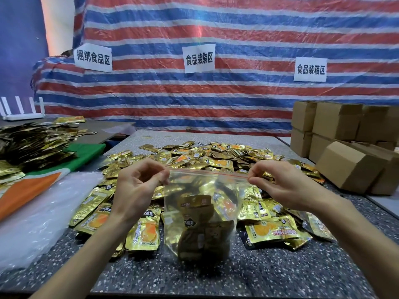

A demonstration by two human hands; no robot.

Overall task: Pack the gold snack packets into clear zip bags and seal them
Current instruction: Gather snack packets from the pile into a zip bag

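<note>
**Two pinched corners, one seal not yet proven**

Both your hands are at centre frame, holding up the clear plastic zip bag (pixel 200 212) by its top edge. Your left hand (pixel 138 186) pinches the top left corner between thumb and forefinger, and your right hand (pixel 278 180) pinches the top right corner the same way. The other fingers of each hand are loosely curled and grip nothing. The thin red zip strip (pixel 207 172) runs taut between the two pinches. Several gold foil snack packets (pixel 205 234) sit bunched in the bag's lower half, in front of the loose heap of gold packets (pixel 216 156) on the grey speckled table (pixel 280 272).

You cannot tell from here whether the strip is pressed shut along its whole length, and that looks like the main risk. If it is only stretched straight and not pressed together, the middle may be left open. Pulling the corners harder apart could also pop open any part that has closed.

The load hangs low, so if either pinch slips that corner would drop and packets could spill onto the heap. A packet edge riding up into the track would stop the seal from closing.
</note>
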